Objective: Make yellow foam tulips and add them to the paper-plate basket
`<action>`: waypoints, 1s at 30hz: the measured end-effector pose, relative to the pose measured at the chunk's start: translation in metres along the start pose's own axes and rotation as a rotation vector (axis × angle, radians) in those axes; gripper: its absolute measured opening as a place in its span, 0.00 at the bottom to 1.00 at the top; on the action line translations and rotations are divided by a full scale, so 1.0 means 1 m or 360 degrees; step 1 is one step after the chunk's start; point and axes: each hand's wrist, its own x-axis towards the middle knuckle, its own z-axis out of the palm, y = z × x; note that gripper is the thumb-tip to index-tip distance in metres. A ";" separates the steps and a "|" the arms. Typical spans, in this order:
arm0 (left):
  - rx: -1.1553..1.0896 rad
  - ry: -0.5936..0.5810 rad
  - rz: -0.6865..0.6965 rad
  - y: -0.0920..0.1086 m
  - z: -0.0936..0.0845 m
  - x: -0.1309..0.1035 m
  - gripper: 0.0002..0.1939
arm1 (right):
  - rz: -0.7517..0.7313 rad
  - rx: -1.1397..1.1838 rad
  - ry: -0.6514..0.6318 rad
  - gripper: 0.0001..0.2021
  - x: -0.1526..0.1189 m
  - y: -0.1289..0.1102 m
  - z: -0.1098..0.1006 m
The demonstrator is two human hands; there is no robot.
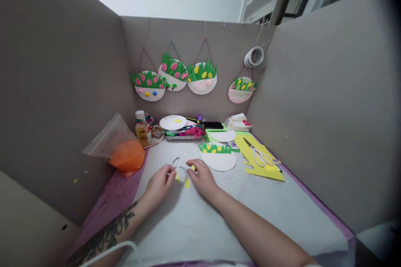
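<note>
My left hand (162, 179) is closed on a thin roll of white tape (176, 162), which stands on edge at the fingertips. To its right, my right hand (202, 175) is curved with thumb and forefinger apart, and no object shows between them. Small yellow paper pieces (187, 183) lie on the white sheet (188, 221) between and below the hands. Just beyond my right hand lies a half-plate basket (219, 162) with green paper grass and yellow paper flowers along its upper edge.
At right, white scissors (261, 158) rest on cut yellow paper (269, 171). A tray of supplies (184, 137), a white plate (173, 122) and a glue bottle (143, 133) stand behind. An orange-filled bag (127, 156) is left. Finished baskets (202, 85) and tape rolls (254, 56) hang on the wall.
</note>
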 end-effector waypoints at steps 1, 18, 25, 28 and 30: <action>-0.0016 -0.0016 0.0018 0.002 0.001 -0.001 0.11 | -0.0092 0.0006 0.0018 0.12 -0.001 -0.004 -0.002; 0.0038 -0.0227 0.0062 0.017 0.001 -0.010 0.09 | -0.0432 -0.0221 0.0008 0.08 -0.007 -0.015 -0.006; -0.0013 -0.0246 0.0044 0.018 0.001 -0.010 0.11 | -0.0451 -0.0225 0.0023 0.09 -0.008 -0.014 -0.008; -0.0034 -0.0233 0.0055 0.017 0.002 -0.011 0.10 | -0.0506 -0.0227 0.0077 0.09 -0.009 -0.013 -0.009; -0.0044 -0.0217 0.0055 0.017 0.002 -0.011 0.10 | -0.0525 -0.0216 0.0089 0.09 -0.010 -0.012 -0.008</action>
